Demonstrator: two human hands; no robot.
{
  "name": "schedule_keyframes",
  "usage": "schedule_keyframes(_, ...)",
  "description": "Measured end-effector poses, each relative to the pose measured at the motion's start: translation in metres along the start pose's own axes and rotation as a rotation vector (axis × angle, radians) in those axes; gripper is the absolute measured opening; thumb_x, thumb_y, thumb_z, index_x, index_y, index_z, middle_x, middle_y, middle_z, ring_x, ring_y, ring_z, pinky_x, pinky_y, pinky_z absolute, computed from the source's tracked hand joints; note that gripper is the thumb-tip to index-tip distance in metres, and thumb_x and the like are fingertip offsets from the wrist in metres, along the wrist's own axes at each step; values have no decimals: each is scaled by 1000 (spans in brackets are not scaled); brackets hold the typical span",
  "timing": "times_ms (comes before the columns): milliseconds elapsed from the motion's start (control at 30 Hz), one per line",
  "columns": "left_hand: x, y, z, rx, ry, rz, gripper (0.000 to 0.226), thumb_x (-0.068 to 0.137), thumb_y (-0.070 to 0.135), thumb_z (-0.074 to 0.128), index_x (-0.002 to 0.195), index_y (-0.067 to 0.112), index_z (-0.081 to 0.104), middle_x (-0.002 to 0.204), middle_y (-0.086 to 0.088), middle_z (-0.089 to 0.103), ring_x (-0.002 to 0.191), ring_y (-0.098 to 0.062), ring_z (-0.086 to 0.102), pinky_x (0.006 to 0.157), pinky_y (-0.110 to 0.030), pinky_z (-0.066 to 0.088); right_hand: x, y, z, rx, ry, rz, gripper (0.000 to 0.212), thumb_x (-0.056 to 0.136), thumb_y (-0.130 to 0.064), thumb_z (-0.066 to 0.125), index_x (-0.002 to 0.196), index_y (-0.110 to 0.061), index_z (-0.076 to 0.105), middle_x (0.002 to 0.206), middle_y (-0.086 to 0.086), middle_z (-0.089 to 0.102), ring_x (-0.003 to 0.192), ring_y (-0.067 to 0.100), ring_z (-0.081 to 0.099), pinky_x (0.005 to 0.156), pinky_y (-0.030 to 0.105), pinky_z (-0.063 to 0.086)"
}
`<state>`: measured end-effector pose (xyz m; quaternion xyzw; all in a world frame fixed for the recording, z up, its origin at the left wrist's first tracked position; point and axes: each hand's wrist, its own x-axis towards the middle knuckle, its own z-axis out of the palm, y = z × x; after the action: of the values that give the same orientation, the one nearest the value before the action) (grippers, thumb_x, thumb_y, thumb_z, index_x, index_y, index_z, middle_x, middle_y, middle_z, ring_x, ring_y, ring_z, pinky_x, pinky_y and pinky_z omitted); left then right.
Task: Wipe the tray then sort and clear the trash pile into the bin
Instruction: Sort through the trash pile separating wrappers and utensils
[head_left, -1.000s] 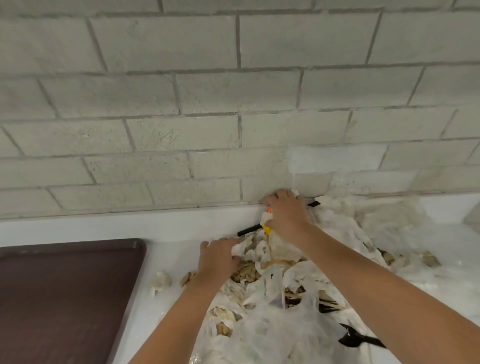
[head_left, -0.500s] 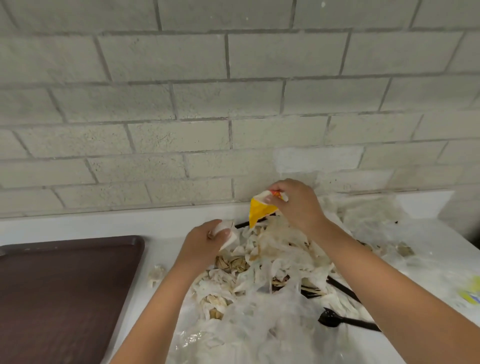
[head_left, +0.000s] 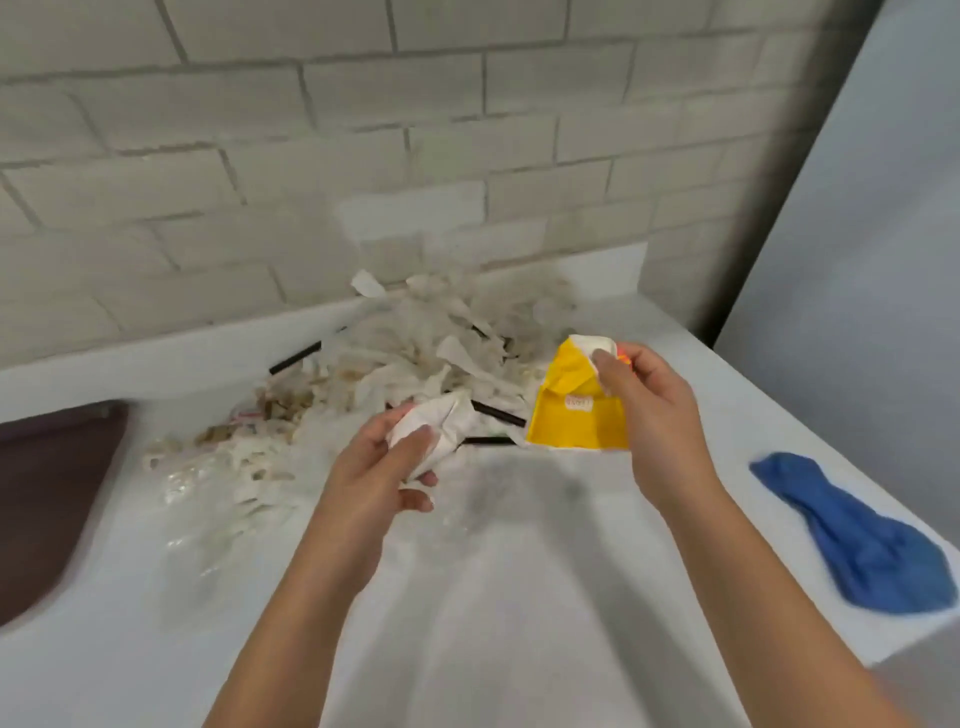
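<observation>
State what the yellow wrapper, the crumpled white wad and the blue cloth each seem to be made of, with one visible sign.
The yellow wrapper, pinched by the right hand: probably coated paper, smooth, holding sharp creases. The white wad in the left hand: likely thin matte paper, crumpled in soft folds. The blue cloth: fabric, matte, lying limp in rounded folds.

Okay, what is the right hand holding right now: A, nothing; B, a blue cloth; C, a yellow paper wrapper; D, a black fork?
C: the right hand pinches the yellow paper wrapper at its top edge; the blue cloth lies untouched aside, and the left hand grips crumpled white paper.
</observation>
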<state>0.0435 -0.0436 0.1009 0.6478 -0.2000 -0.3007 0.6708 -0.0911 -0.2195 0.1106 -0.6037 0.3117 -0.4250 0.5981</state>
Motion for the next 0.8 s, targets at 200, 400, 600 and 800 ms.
schedule_keyframes(200, -98, -66, 122, 111, -278, -132, 20, 88, 8, 59, 102, 21, 66, 73, 1, 62, 55, -11, 48, 49, -23, 40, -94, 54, -169, -122, 133, 332, 9, 89, -29, 61, 93, -22, 66, 80, -1, 70, 75, 15, 65, 70, 29, 49)
schedule_keyframes(400, -161, -130, 219, 318, -444, -263, 25, 69, 34, 60, 93, 33, 66, 74, 19, 66, 63, 4, 59, 59, -15, 44, -155, 100, -290, -163, 250, 496, 7, 91, -22, 60, 93, -19, 66, 82, 7, 71, 70, 19, 68, 60, 30, 55)
schedule_keyframes(600, -178, -236, 264, 574, -461, -431, 20, 83, 26, 63, 102, 26, 61, 95, 0, 67, 72, -13, 60, 60, -25, 47, -183, 185, -356, -464, 201, 624, 12, 91, -16, 60, 101, -13, 64, 91, 9, 68, 82, 24, 66, 69, 35, 53)
schedule_keyframes(800, -165, -294, 300, 667, -369, -553, 26, 82, 26, 62, 106, 15, 62, 99, -10, 69, 79, -28, 66, 69, -34, 54, -187, 240, -367, -720, 73, 690, 29, 92, -22, 57, 119, -12, 59, 105, 10, 67, 87, 23, 61, 71, 29, 46)
